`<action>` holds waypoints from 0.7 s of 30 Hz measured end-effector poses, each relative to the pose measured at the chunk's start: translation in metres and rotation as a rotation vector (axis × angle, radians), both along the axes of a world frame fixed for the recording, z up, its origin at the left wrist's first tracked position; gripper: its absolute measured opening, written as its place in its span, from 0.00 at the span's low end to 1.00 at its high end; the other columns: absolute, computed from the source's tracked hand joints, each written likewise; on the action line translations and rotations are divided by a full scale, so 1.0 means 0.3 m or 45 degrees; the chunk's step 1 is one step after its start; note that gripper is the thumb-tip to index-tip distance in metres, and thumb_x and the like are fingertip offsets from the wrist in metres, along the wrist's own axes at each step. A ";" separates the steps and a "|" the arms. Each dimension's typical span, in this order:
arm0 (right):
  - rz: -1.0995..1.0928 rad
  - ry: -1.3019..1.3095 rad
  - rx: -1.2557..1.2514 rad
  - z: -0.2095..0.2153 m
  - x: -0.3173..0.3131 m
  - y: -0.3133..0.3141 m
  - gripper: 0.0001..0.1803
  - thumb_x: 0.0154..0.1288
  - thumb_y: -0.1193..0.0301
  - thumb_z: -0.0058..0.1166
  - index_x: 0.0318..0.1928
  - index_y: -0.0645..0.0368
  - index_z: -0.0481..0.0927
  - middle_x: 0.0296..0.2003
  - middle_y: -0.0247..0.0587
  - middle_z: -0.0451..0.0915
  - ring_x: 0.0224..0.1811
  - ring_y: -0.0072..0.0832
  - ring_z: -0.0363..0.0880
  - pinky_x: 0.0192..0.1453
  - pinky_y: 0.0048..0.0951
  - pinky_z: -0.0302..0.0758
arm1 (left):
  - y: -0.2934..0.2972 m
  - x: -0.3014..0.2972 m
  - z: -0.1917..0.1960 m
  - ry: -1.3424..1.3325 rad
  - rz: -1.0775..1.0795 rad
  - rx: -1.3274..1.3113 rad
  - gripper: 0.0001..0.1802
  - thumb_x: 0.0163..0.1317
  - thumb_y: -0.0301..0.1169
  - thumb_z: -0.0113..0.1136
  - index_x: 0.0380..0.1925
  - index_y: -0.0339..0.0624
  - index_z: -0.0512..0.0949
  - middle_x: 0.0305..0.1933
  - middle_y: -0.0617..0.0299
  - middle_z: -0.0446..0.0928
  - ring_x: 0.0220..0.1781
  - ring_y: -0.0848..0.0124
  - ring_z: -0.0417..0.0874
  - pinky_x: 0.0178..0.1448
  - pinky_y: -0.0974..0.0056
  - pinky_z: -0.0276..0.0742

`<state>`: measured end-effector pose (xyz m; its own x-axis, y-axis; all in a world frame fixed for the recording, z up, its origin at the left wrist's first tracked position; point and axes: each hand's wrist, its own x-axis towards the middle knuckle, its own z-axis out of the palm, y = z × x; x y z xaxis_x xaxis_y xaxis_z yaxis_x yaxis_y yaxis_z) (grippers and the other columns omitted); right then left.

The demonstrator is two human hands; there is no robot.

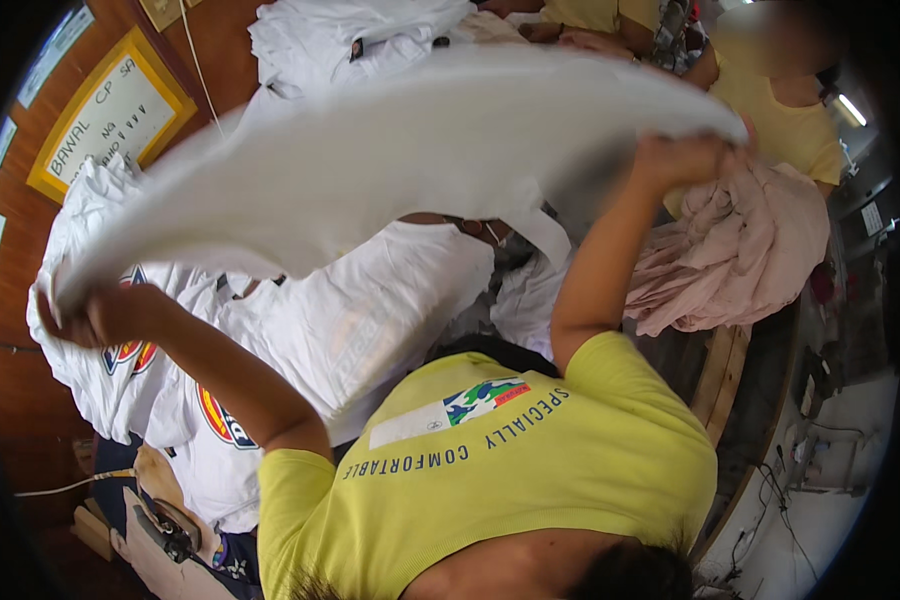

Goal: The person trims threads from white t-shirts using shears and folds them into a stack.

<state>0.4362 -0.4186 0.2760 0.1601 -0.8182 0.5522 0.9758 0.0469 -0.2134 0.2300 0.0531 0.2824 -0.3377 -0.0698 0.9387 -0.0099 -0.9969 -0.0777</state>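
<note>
A white cloth is spread in the air between my raised hands, smeared by motion; its exact kind of garment cannot be made out. My left hand is closed on its left end, low above a heap of white shirts. My right hand grips its right end, higher up and farther away, beside a bundle of pale pink cloth. Under the cloth lies a white shirt. White shirts with round colourful prints hang near my left forearm.
More white shirts are heaped at the far side. A person in a yellow shirt stands at the far right, with another person's arm beside. A yellow-framed sign is on the wooden wall. Wooden edging runs at my right.
</note>
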 end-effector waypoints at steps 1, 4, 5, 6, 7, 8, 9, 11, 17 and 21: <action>-0.198 -0.026 0.005 0.003 -0.041 0.005 0.15 0.55 0.79 0.44 0.44 0.53 0.69 0.37 0.42 0.72 0.34 0.30 0.74 0.35 0.29 0.78 | -0.080 -0.024 -0.003 -0.329 -0.289 -0.136 0.15 0.55 0.25 0.50 0.43 0.34 0.72 0.42 0.50 0.76 0.43 0.65 0.76 0.46 0.64 0.75; -0.177 -0.161 -0.286 0.008 -0.124 0.170 0.14 0.54 0.79 0.46 0.43 0.53 0.71 0.38 0.40 0.71 0.37 0.30 0.72 0.39 0.29 0.74 | -0.279 0.011 0.010 -0.342 -0.752 -0.335 0.11 0.58 0.28 0.48 0.41 0.36 0.69 0.45 0.47 0.72 0.46 0.62 0.74 0.49 0.63 0.73; -0.139 -0.194 -0.490 0.011 -0.149 0.223 0.14 0.54 0.79 0.47 0.42 0.53 0.71 0.38 0.40 0.71 0.38 0.30 0.71 0.41 0.29 0.73 | -0.373 0.123 0.000 -0.228 -0.980 -0.440 0.10 0.59 0.29 0.47 0.40 0.36 0.68 0.46 0.46 0.71 0.48 0.61 0.73 0.50 0.62 0.72; -0.013 -0.196 -0.657 0.005 -0.161 0.308 0.14 0.54 0.79 0.48 0.42 0.53 0.72 0.38 0.40 0.71 0.39 0.30 0.71 0.42 0.29 0.72 | -0.462 0.180 0.012 -0.109 -1.131 -0.492 0.10 0.60 0.30 0.47 0.39 0.37 0.67 0.48 0.45 0.70 0.49 0.60 0.72 0.51 0.62 0.71; 0.083 -0.148 -0.843 -0.021 -0.151 0.379 0.13 0.53 0.79 0.48 0.41 0.54 0.72 0.39 0.39 0.70 0.40 0.29 0.70 0.43 0.29 0.71 | -0.558 0.271 -0.011 0.011 -1.300 -0.536 0.09 0.61 0.31 0.46 0.38 0.38 0.67 0.49 0.44 0.69 0.50 0.59 0.72 0.52 0.61 0.71; 0.220 -0.103 -0.992 -0.027 -0.156 0.472 0.13 0.53 0.79 0.49 0.41 0.54 0.72 0.39 0.39 0.70 0.41 0.29 0.70 0.45 0.29 0.69 | -0.633 0.308 -0.008 0.118 -1.404 -0.541 0.09 0.62 0.32 0.45 0.37 0.38 0.66 0.50 0.43 0.68 0.51 0.58 0.71 0.53 0.61 0.70; 0.333 -0.064 -1.117 -0.041 -0.152 0.552 0.13 0.53 0.79 0.50 0.40 0.54 0.73 0.39 0.38 0.70 0.42 0.29 0.69 0.46 0.29 0.68 | -0.697 0.338 -0.028 0.200 -1.500 -0.516 0.09 0.63 0.33 0.45 0.36 0.39 0.65 0.51 0.42 0.67 0.52 0.56 0.70 0.53 0.60 0.70; 0.619 -0.032 -1.194 -0.099 -0.174 0.734 0.13 0.52 0.79 0.51 0.40 0.54 0.74 0.40 0.38 0.69 0.44 0.29 0.68 0.49 0.29 0.66 | -0.680 0.344 -0.116 0.326 -1.572 -0.458 0.06 0.62 0.29 0.45 0.35 0.38 0.64 0.50 0.45 0.67 0.52 0.62 0.68 0.53 0.65 0.67; 1.038 0.486 -1.375 -0.088 -0.161 0.516 0.12 0.54 0.74 0.54 0.41 0.56 0.74 0.40 0.34 0.69 0.44 0.24 0.67 0.49 0.25 0.64 | -0.658 0.337 -0.133 0.817 -1.075 -0.694 0.12 0.54 0.18 0.43 0.40 0.34 0.67 0.38 0.54 0.72 0.32 0.70 0.74 0.41 0.70 0.69; 1.210 0.291 -1.397 -0.137 -0.184 0.309 0.15 0.59 0.59 0.53 0.42 0.53 0.77 0.46 0.37 0.68 0.49 0.25 0.65 0.52 0.28 0.63 | -0.625 0.348 -0.070 0.767 -0.643 -0.498 0.15 0.53 0.15 0.39 0.41 0.34 0.67 0.38 0.54 0.74 0.36 0.69 0.76 0.41 0.69 0.71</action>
